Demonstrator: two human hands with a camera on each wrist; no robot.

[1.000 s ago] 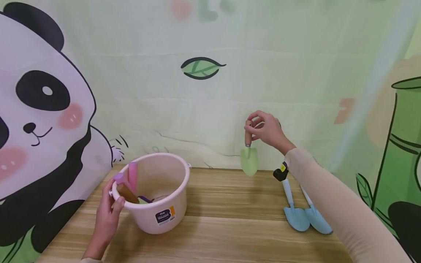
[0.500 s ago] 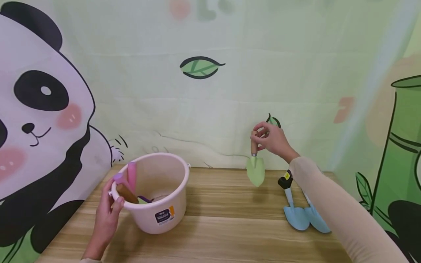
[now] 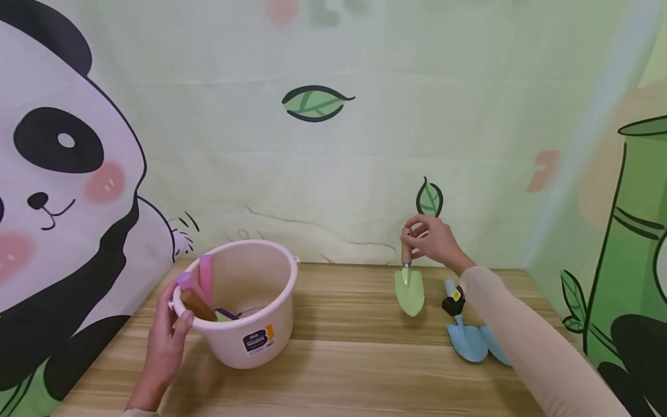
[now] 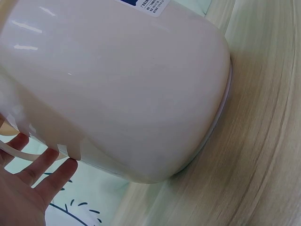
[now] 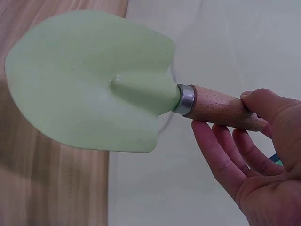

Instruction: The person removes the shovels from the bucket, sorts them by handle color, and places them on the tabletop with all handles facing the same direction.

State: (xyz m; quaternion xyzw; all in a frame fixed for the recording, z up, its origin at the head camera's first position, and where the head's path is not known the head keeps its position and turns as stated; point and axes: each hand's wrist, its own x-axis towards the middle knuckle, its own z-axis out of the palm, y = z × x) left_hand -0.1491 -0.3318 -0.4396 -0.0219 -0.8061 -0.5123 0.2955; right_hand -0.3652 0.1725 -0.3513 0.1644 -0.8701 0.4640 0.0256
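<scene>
My right hand (image 3: 435, 239) pinches the brown wooden handle of a small light green garden trowel (image 3: 409, 291), its blade hanging down over the back of the table. In the right wrist view the thumb lies on one side of the trowel (image 5: 94, 80) handle and the fingers on the other. At left, my left hand (image 3: 168, 336) holds the rim of a pale pink bucket (image 3: 224, 344). The left wrist view shows fingertips against the outside of the bucket (image 4: 127, 94). Inside stand pink handles (image 3: 206, 278) and a brown handle (image 3: 198, 306); their lower ends are mostly hidden.
Two blue shovels lie at the right, one blade (image 3: 467, 341) in plain sight and the other (image 3: 495, 347) partly under the right sleeve. A wooden table (image 3: 354, 376) meets a printed cloth backdrop (image 3: 333, 174). A small black camera (image 3: 452, 302) sits at the right wrist.
My right hand has come down and slightly right with the green trowel, bringing its blade lower in front of the table. The left hand and bucket have stayed in place.
</scene>
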